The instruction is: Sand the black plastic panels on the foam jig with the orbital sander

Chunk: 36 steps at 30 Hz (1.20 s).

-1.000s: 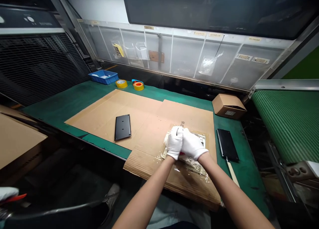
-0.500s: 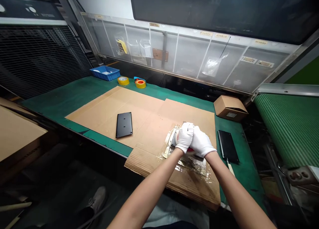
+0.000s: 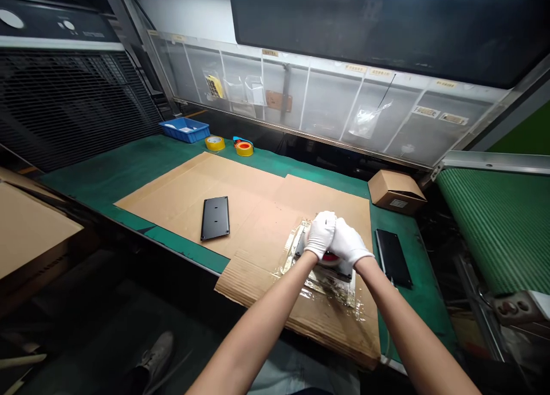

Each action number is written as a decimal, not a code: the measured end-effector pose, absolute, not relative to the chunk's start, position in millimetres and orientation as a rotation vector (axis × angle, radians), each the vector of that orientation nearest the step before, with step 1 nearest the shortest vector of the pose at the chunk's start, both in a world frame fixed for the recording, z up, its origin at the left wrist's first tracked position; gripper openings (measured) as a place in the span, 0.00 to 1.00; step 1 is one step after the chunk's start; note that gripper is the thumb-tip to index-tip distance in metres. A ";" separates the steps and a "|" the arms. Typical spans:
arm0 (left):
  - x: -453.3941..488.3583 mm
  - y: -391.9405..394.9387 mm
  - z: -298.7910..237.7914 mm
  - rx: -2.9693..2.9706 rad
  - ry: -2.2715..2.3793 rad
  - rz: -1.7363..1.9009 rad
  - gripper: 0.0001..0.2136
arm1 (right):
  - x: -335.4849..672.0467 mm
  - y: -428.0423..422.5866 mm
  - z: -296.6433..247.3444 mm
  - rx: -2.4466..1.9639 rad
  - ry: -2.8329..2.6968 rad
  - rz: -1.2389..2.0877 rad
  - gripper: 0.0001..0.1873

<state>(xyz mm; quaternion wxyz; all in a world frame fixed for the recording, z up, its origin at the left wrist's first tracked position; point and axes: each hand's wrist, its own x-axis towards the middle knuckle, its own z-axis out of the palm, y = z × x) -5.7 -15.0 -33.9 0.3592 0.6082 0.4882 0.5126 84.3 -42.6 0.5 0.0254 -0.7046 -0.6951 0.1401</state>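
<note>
Plastic wrap (image 3: 322,286): crumpled, shiny and see-through, lying in a loose sheet over a flat dark piece (image 3: 299,243) that shows through near the hands; its outline is partly hidden.
Where it lies: on the right half of a large cardboard sheet (image 3: 253,212), toward the near edge.
Grip: the left hand (image 3: 321,234) and right hand (image 3: 350,243), both in white gloves, are pressed together over the wrap, fingers closed, around a red object (image 3: 330,258), mostly hidden, so its kind cannot be told.
Worktop: green (image 3: 129,169), carrying the cardboard sheet, with a black panel (image 3: 215,218) lying on the cardboard left of the hands.
Far side: a blue tray (image 3: 184,130), a yellow tape roll (image 3: 215,143) and an orange tape roll (image 3: 244,148) along the back edge; a small cardboard box (image 3: 396,192) at the back right.
Edges: the cardboard sheet's near edge hangs past the worktop's front edge. A second black panel (image 3: 393,257) lies just beside the sheet's right edge, near the hands.
Right side: a green conveyor belt (image 3: 494,229).
</note>
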 end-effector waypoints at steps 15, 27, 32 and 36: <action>-28.9 -14.7 -56.8 1.473 1.261 1.413 0.13 | 58.6 -37.4 4.0 -1.987 -2.319 0.457 0.25; -36.9 -146.4 -66.5 1.612 1.104 1.337 0.15 | 148.8 -12.1 -17.4 -2.389 -1.700 0.354 0.32; -85.7 -184.6 -86.9 1.433 1.199 1.197 0.11 | 180.7 -8.4 -22.4 -2.457 -1.592 0.462 0.40; -100.4 -192.3 -87.1 1.380 1.309 1.130 0.09 | 146.5 -36.7 -16.7 -2.319 -2.015 0.107 0.40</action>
